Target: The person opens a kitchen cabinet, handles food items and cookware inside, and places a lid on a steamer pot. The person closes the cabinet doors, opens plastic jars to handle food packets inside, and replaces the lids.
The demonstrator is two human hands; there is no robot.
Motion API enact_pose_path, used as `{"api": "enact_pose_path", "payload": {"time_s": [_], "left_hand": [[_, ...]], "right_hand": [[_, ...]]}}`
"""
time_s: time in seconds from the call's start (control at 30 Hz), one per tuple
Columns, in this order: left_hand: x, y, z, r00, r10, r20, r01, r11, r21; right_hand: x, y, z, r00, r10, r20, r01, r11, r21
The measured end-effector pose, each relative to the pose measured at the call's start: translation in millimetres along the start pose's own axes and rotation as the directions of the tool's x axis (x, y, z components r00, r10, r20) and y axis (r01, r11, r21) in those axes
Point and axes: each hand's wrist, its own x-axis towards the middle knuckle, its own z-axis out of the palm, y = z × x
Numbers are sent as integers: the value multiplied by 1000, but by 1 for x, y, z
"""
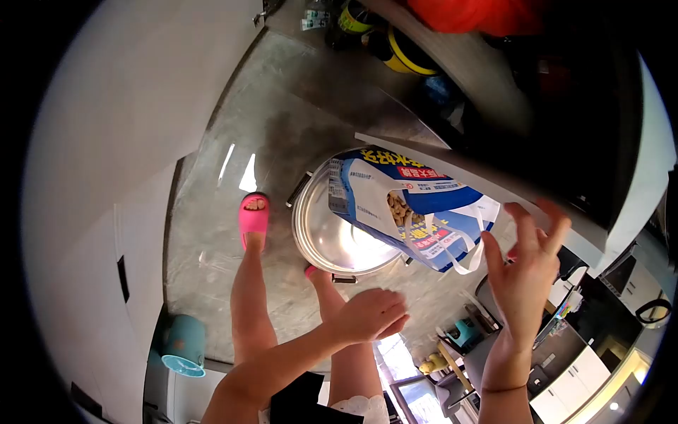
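A soft blue-and-white printed bag with a clear window of brown pieces (439,201) is seen at the two o'clock side of a round silver metal pot (323,232) on the grey floor (206,272); whether it is propped on the rim cannot be told. The right hand (526,265), at the bag's four o'clock, is held with fingers spread near white strap handles (466,269), contact unclear; the left hand (373,314), toward six, is blurred, its finger closure uncertain. Judged weighty, slack, perhaps slippery: best gripped by both straps, base supported.
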Motion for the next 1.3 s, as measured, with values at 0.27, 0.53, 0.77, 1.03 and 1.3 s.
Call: {"api": "enact_pose_path", "payload": {"time_s": [0.27,0.53,0.77,1.03,1.3], "left_hand": [[-108,-86,68,637,-542,549,451,839,304],[-78,-90,52,587,-629,510,580,766,277],[-60,-95,28,519,-641,566,595,746,300],[-67,-102,24,496,-672,550,626,715,310],[-74,-107,27,500,-679,537,643,707,295]], "right_hand": [[-3,9,25,981,-127,-145,93,970,-223],[-1,32,37,920,-316,-230,174,858,-484],[-1,16,35,960,-176,-216,85,922,-377],[-3,3,28,983,-43,-181,-9,961,-278],[-3,-1,28,988,126,-93,-142,971,-194]]}}
